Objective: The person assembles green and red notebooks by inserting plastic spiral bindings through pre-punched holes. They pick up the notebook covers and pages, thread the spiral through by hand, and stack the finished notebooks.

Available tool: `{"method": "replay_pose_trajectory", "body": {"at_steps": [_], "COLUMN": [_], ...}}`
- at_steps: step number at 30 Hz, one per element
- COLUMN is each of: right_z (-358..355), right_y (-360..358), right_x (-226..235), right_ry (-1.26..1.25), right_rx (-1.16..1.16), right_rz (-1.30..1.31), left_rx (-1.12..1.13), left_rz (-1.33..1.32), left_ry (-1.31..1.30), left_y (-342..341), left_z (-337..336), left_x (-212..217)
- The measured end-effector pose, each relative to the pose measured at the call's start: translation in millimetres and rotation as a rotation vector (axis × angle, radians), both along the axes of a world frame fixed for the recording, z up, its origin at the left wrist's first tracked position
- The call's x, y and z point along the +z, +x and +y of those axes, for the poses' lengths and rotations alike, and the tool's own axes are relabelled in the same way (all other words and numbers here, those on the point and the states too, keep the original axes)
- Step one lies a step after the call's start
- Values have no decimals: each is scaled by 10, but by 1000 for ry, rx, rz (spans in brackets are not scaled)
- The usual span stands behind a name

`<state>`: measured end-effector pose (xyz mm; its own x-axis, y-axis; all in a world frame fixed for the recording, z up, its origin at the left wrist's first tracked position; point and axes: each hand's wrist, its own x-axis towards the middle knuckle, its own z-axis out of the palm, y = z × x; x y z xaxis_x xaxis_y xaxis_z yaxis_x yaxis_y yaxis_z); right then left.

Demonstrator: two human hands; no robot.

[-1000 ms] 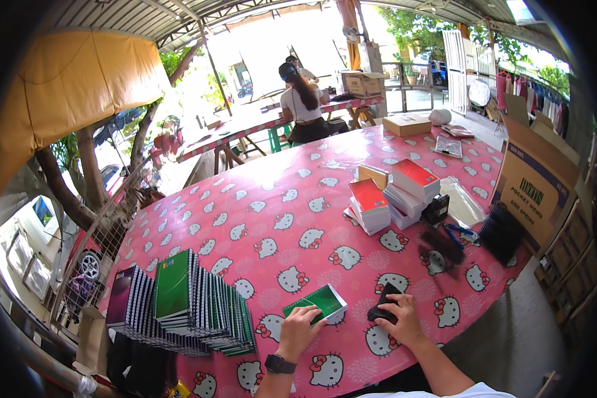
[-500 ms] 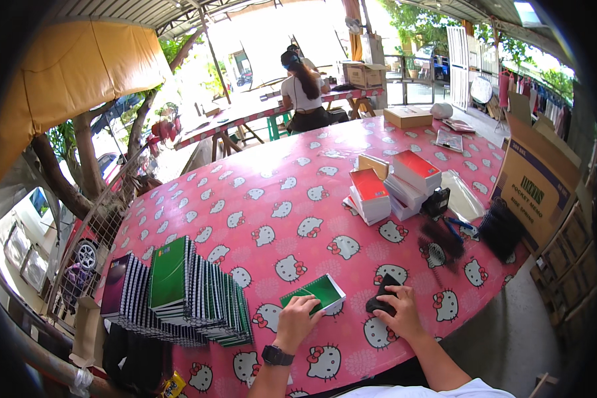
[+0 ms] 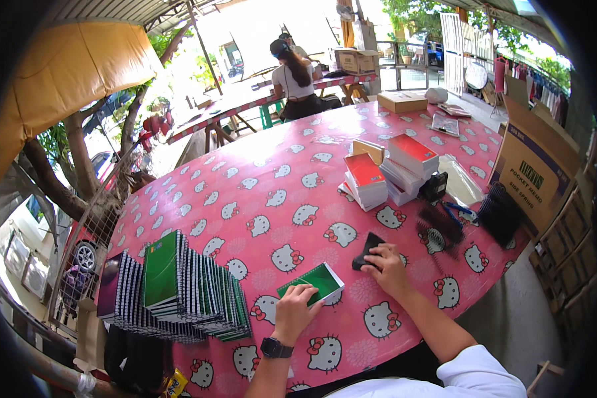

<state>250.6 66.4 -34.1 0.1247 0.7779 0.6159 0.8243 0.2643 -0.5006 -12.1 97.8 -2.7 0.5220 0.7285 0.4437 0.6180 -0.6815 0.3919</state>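
Observation:
My left hand (image 3: 296, 310), with a dark watch on its wrist, presses its bent fingers on a small green-covered notebook (image 3: 324, 278) lying on the table. White page edges show along the notebook's right side. To the right, my right hand (image 3: 389, 268) is closed on a small black block-like object (image 3: 366, 251), held at the tabletop; its exact kind is unclear. Stacked to the left of my left hand are spiral-bound notebooks with green covers (image 3: 162, 268), beside another stack with dark purple covers (image 3: 114, 282).
Red-covered paper stacks (image 3: 365, 171), blue-handled pliers (image 3: 459, 211) and black wire coils (image 3: 501, 215) lie at the right of the pink patterned table (image 3: 245, 192). An open carton (image 3: 534, 172) stands at the right edge. Another person (image 3: 297, 83) sits at a far table.
My right hand has moved slightly left and away from me with the black object, closer to the notebook. My left hand stays on the green notebook. The view has shifted a little.

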Motion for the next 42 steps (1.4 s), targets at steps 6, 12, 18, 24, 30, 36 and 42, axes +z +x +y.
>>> {"method": "replay_pose_trajectory", "body": {"at_steps": [6,12,18,24,30,36,42], "right_z": [159,186,202,218,29,118,471], "right_y": [-2,22,78,6,-390,-665,-508], "right_x": [-151,-101,-201,-76,-124,199,418], "right_ry": [-50,-47,-86,-96,20,-599,-1014], "right_rx": [46,94,79,62,188,333,319], "right_rz": [65,104,107,83,338,754,780], "left_rx": [-10,-50,-67,-12,86,53,141], "left_rz": [-15,-187,-303,-418,-337,-287,-266], "left_ry": [-30,-75,-229,-389,-215,14,95], "left_y": [-15,-118,-92,-104,-73,-102,-104], "left_z": [20,84,223,201,220,152,101], "left_x": [52,-6,-144,-48,-184,-115,-23]}}
